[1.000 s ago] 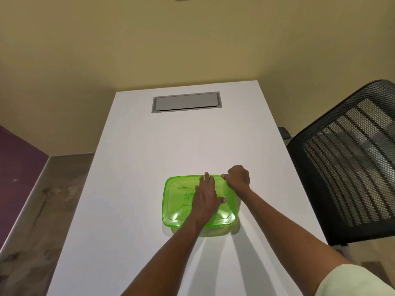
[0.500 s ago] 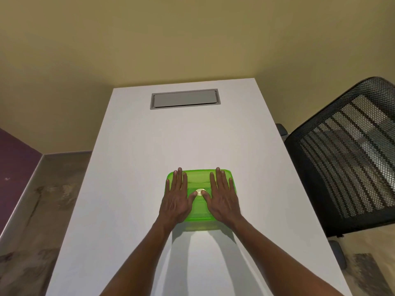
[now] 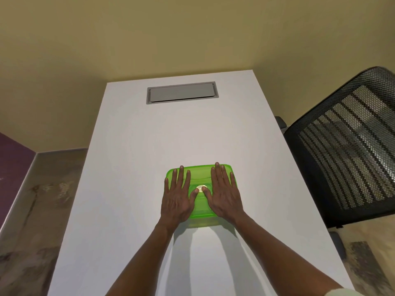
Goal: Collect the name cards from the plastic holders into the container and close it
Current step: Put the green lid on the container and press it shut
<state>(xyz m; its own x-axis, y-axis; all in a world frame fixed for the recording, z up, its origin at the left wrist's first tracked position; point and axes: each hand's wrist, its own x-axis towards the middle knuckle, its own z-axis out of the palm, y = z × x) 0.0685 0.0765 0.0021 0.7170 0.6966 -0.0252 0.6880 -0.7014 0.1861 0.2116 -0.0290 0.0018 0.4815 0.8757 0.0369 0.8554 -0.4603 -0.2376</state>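
A translucent green container with its lid on sits on the white table. My left hand lies flat, palm down, on the left half of the lid, fingers spread. My right hand lies flat on the right half in the same way. Both thumbs meet at a small round pale knob in the lid's centre. No name cards or plastic holders are visible; the container's contents are hidden under my hands and the lid.
A grey cable hatch is set into the far end of the table. A black mesh office chair stands close to the table's right edge. The floor lies to the left.
One second ago my left hand rested on the lid and my right fist was at its far right corner. Both hands now lie flat side by side on the lid.
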